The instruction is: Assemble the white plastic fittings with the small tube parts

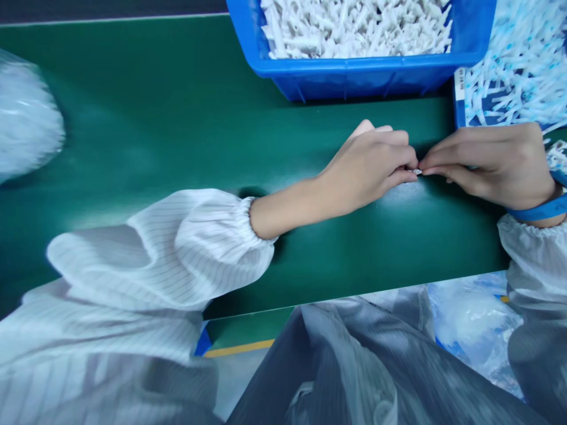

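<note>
Out to the right the left forearm [290, 203] was extended, its left hand [372, 162] held back-upward, fingers curled, thumb and forefinger pinched; opposite, the right hand [500, 162] was angled inward, its fingertips [427, 163] poised right beside the left's!

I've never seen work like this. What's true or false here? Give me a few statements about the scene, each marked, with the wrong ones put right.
1. The left hand and right hand meet at a small piece. True.
2. A blue band circles the left wrist. False: the band is on the right wrist.
3. A blue bin holds many white parts. True.
4. The sleeves are plain black. False: the sleeves are pale, and thin stripes show on the left one.
5. The table is green. True.
</note>
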A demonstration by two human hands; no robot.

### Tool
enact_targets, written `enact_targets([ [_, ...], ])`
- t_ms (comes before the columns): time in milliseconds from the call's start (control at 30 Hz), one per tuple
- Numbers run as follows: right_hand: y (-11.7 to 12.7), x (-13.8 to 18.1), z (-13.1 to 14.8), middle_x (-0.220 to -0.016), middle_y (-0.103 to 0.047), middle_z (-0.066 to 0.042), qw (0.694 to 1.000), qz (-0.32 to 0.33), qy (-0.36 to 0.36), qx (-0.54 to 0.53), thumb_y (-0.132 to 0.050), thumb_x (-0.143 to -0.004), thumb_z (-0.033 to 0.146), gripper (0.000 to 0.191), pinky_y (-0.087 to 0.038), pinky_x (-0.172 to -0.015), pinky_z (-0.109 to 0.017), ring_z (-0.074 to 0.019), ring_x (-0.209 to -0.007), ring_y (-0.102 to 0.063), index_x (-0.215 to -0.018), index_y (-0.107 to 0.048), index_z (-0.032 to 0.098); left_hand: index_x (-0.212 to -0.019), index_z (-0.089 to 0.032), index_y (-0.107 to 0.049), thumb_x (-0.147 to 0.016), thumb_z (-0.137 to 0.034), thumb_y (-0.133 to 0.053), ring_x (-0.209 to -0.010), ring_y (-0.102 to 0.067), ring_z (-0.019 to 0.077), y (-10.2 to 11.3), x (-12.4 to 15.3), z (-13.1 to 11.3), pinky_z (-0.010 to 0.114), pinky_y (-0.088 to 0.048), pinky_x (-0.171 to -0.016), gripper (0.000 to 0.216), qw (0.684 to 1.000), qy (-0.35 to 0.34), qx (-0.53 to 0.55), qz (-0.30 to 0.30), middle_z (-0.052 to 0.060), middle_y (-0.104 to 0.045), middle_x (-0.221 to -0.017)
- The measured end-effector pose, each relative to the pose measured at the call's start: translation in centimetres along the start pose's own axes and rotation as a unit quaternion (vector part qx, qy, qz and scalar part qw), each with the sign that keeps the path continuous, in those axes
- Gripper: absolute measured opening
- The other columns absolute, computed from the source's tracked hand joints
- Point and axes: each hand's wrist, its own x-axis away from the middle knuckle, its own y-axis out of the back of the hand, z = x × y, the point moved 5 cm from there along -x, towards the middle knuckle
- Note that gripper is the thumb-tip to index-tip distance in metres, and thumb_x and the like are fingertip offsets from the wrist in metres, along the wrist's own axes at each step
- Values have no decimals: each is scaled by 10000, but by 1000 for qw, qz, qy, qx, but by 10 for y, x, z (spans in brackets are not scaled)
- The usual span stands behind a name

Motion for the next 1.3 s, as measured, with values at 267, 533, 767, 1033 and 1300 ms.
enact_targets([
  [267, 0, 0, 1, -1207, -881, -23, 1000, 2, 13, 15, -637, -1217, 331, 250, -677, -916, -313, -167, -1027, -838, -1137, -874, 318, -1123, -287, -919, -1162, -346, -652, -1032, -751, 252, 2, 0, 1, 455, -444, -979, 276, 999, 8, 38, -17, 54, -819, -1084],
  [533, -7, -1, -3, -1150, -875, -72, 997, 28, -65, 20, -612, -1212, 434, 313, -699, -941, -398, -233, -1005, -832, -1103, -876, 307, -1087, -284, -912, -1131, -354, -679, -1038, -753, 270, 0, -2, 3, 461, -454, -968, 248, 998, -10, 54, -33, 69, -824, -1055],
  [767, -3, -2, -1, -1094, -882, -69, 1000, -2, 17, 10, -649, -1201, 239, 207, -648, -869, -288, -159, -978, -830, -1068, -808, 247, -1094, -273, -908, -1126, -338, -680, -1080, -754, 283, 0, -7, 2, 458, -435, -989, 239, 999, 9, 49, -11, 74, -818, -1053],
  [1033, -5, 1, 4, -1137, -884, -60, 995, 2, 40, 90, -585, -1218, 229, 245, -661, -867, -321, -174, -1017, -839, -1111, -801, 276, -1023, -256, -893, -1099, -319, -682, -1112, -763, 307, 1, -9, 0, 471, -452, -1000, 233, 999, 8, 48, -17, 80, -818, -1011],
  [1300, -5, 3, 9, -1220, -859, -95, 977, 63, 47, 199, -413, -1219, 174, 384, -642, -887, -390, -219, -1106, -809, -1229, -783, 275, -900, -253, -842, -1046, -285, -694, -1053, -755, 300, -2, -16, 1, 479, -458, -1001, 210, 998, 6, 62, -33, 57, -788, -933],
])
